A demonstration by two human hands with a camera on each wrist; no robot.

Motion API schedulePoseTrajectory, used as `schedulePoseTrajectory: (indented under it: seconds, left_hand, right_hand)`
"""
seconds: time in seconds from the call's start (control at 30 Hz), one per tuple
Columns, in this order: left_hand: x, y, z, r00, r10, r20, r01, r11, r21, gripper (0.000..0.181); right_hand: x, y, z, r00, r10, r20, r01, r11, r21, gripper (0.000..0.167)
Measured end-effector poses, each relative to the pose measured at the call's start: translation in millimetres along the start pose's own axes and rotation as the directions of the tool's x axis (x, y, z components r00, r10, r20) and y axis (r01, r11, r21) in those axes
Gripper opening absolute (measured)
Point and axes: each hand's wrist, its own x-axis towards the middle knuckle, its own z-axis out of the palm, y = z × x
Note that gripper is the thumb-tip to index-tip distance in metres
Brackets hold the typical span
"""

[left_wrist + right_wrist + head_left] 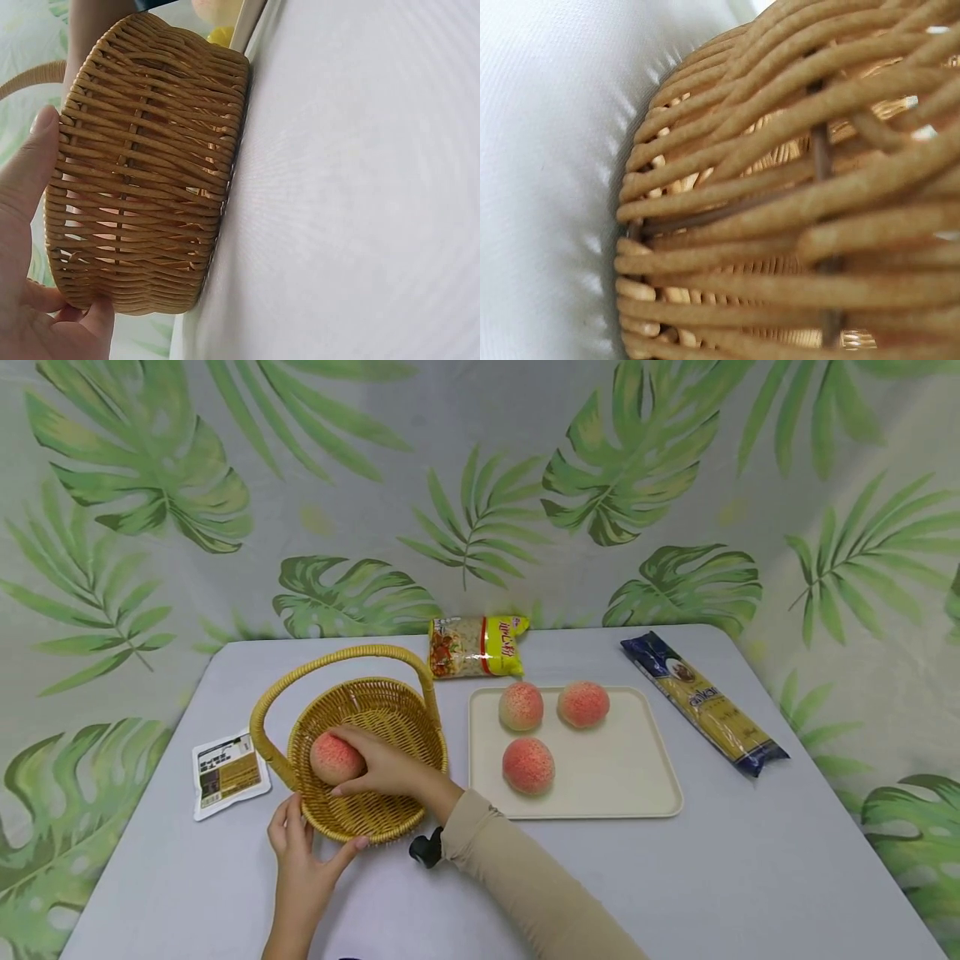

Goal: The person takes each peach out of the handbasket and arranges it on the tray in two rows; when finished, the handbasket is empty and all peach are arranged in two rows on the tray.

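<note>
A round wicker basket (360, 820) with an arched handle (341, 652) stands at the left of the table. Inside it my right hand (382, 766) holds a peach (335, 758) against the basket's left side, fingers over its top and thumb low at its right. My left hand (300, 856) grips the near-left rim, thumb and fingers spread along it; the left wrist view shows the thumb (34, 154) on the rim and the fingertips at the woven wall (142, 180). Only the basket's weave (780, 217) fills the right wrist view; the right hand is hidden there.
Right of the basket, a cream tray (607, 777) bears three peaches (528, 766). A noodle packet (478, 647) lies behind, a long pasta packet (701, 702) at the right, and a flat white pouch (228, 772) at the left. The right forearm passes over the basket's rim.
</note>
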Motion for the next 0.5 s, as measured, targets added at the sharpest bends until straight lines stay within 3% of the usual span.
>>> schedulePoseTrajectory:
  seconds: [0.37,0.5]
  left_hand:
    - [1.0,-1.7,0.5,1.0,-0.004,0.002,0.004,1.0,0.0,0.104]
    - [1.0,-1.9,0.8,1.0,-0.002,-0.001,0.002,1.0,-0.004,0.104]
  right_hand:
    - [0.0,-3.4,3.5,0.993,0.115,-0.005,-0.115,0.993,0.015,0.073]
    - [0.3,-4.3,4.3,0.995,0.097,0.005,-0.097,0.995,0.037,0.07]
